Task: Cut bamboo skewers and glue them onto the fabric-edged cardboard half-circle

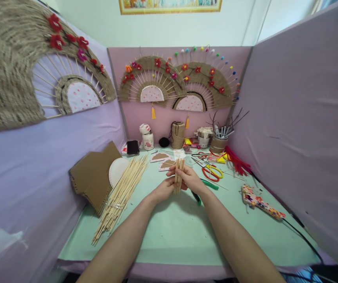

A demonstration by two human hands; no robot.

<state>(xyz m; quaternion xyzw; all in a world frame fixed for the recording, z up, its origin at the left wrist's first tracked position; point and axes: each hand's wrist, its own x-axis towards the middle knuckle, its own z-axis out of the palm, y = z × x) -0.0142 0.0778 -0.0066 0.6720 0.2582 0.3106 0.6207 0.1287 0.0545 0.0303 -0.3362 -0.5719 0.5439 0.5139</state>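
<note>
A small bundle of short wooden sticks [178, 177] stands upright between my two hands, above the middle of the table. My left hand [166, 187] grips its lower part from the left. Higher up, my right hand [190, 177] has its fingers wrapped around the same bundle from the right. Just past the right hand lie green-handled pliers [210, 184], partly hidden by that hand and wrist. Behind the bundle are fan-shaped cardboard pieces [160, 157] with pink dotted edges. A large pile of long wooden sticks [124, 192] lies left of my left forearm.
Brown cardboard [93, 175] and a white disc [117, 171] lie at the left. Scissors [211, 173], red pipe cleaners [239, 161] and a corded glue gun [260, 202] are at the right. A twine spool [177, 135] stands behind. Decorated fans [149, 63] hang on the partitions.
</note>
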